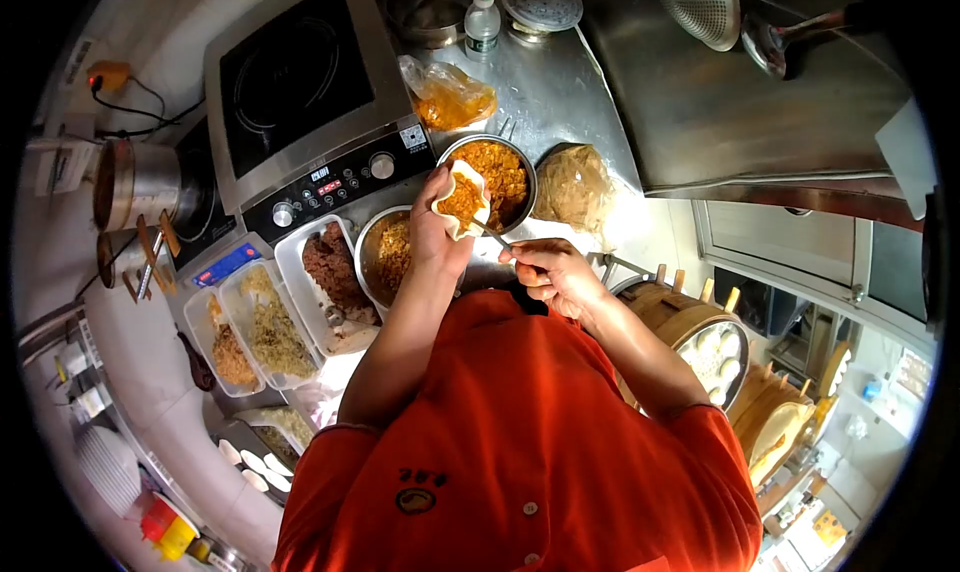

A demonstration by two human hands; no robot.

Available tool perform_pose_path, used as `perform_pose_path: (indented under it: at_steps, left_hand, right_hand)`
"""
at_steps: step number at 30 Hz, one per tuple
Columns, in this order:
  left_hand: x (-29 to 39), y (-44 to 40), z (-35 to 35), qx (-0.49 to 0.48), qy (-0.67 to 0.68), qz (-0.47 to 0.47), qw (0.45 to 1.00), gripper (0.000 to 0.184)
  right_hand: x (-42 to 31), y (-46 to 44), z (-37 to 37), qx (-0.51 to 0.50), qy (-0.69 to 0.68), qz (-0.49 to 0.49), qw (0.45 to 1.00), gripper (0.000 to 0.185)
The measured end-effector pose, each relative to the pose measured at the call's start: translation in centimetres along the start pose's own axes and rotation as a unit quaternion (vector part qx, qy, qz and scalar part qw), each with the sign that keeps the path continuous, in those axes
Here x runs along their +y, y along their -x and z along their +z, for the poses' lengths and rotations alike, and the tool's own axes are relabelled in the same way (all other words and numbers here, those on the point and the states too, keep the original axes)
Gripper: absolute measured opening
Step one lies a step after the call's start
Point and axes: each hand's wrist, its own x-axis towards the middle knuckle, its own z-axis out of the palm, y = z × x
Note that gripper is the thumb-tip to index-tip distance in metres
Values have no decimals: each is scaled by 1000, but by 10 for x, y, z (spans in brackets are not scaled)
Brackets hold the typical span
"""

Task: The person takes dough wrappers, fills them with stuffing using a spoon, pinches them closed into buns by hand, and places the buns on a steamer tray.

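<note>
My left hand (432,234) cups a round dough wrapper (483,213), its edge curling up around an orange-brown minced filling (461,198). In my right hand (553,275) is a thin metal filling spatula (493,236), gripped near its end. The spatula's tip meets the wrapper's near edge; its blade is partly hidden. Just behind the wrapper stands a metal bowl (533,194) of the same orange-brown filling. Below my left wrist, another metal bowl (364,247) holds a lighter brown chopped filling, partly covered by my forearm.
Left are an induction cooker (295,67) and plastic tubs (290,257) of fillings. A bag of orange food (455,97), a water bottle (482,24) and a tied plastic bag (575,187) lie beyond the bowls. Bamboo steamers (660,317) with buns stand right.
</note>
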Motion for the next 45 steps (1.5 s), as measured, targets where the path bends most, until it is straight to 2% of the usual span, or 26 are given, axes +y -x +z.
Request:
perform_pose_path:
  at_steps: [2, 4, 6, 8, 12, 13, 15, 16, 17, 18, 19, 20, 22, 23, 26, 28, 30, 31, 33, 35, 36, 38, 39, 42, 44, 45]
  left_hand:
    - [3, 1, 2, -12, 16, -24, 1000, 39]
    - [5, 4, 2, -19, 32, -50, 998, 38]
    - [9, 4, 4, -40, 92, -46, 994, 40]
    - [10, 0, 2, -47, 84, -47, 994, 42]
    - [13, 1, 5, -24, 50, -41, 998, 45]
    - [17, 1, -2, 21, 53, -35, 998, 43]
    - [27, 0, -23, 136, 0, -17, 991, 42]
    - [33, 0, -34, 131, -32, 7, 991, 38]
    - [38, 3, -46, 120, -38, 9, 992, 37]
    - [43, 7, -53, 107, -45, 9, 993, 37]
    - [50, 7, -59, 62, 1, -6, 998, 38]
    - [49, 9, -65, 62, 1, -7, 998, 38]
    - [52, 23, -56, 122, -25, 28, 992, 36]
    - [51, 17, -75, 93, 22, 26, 995, 35]
    - [49, 17, -86, 104, 41, 15, 994, 50]
    - [47, 17, -97, 104, 24, 22, 994, 52]
    - [48, 21, -98, -22, 80, -12, 996, 51]
    - [47, 24, -93, -22, 80, -12, 996, 51]
    - [45, 28, -80, 71, 41, 16, 997, 42]
    - [45, 27, -84, 67, 45, 19, 997, 42]
    - [44, 25, -88, 63, 49, 21, 997, 43]
    - [47, 22, -98, 23, 77, 6, 997, 46]
    - [49, 21, -98, -15, 106, -11, 994, 51]
    - [48, 21, -96, -16, 90, -5, 996, 52]
    - [49, 19, -96, -30, 82, -7, 996, 53]
    - [48, 19, -97, -39, 75, -10, 996, 53]
  right_hand:
    - [-6, -1, -1, 0, -21, 24, 999, 18]
    - [-12, 0, -11, -47, -105, 119, 986, 20]
    - [-16, 2, -14, -86, -125, 123, 981, 22]
    - [-23, -1, -6, -4, -36, 64, 997, 22]
    - [-29, -6, -14, -86, -57, 111, 988, 23]
    - [-32, -3, -15, -88, -61, 87, 991, 25]
    - [-38, -1, -20, 43, 164, -34, 985, 21]
    - [-38, -8, -26, 114, 303, -93, 941, 21]
    - [-31, -17, -41, 113, 303, -91, 942, 21]
    - [-20, -30, -61, 137, 541, -192, 807, 20]
    - [-17, -35, -67, 151, 733, -278, 603, 20]
    - [-14, -39, -70, 152, 732, -277, 603, 20]
    - [-8, -48, -61, 181, 822, -131, 524, 21]
    - [-7, -55, -63, 157, 854, -89, 488, 22]
    - [-8, -52, -51, 112, 870, -90, 472, 22]
    - [-10, -47, -49, 113, 853, -108, 497, 21]
    - [-10, -47, -53, 114, 835, -127, 523, 22]
    - [-8, -52, -58, 109, 829, -129, 533, 22]
    - [-9, -65, -71, 103, 823, -134, 542, 22]
    - [-12, -74, -84, 68, 787, -114, 603, 22]
    - [-13, -76, -88, 68, 786, -116, 603, 22]
    - [-14, -79, -95, 109, 696, -95, 703, 22]
    - [-15, -82, -97, 110, 696, -96, 703, 22]
    - [-23, -84, -94, 134, 649, -40, 747, 18]
    - [-36, -71, -73, 125, 485, 65, 863, 17]
    - [-33, -73, -81, 126, 484, 64, 863, 17]
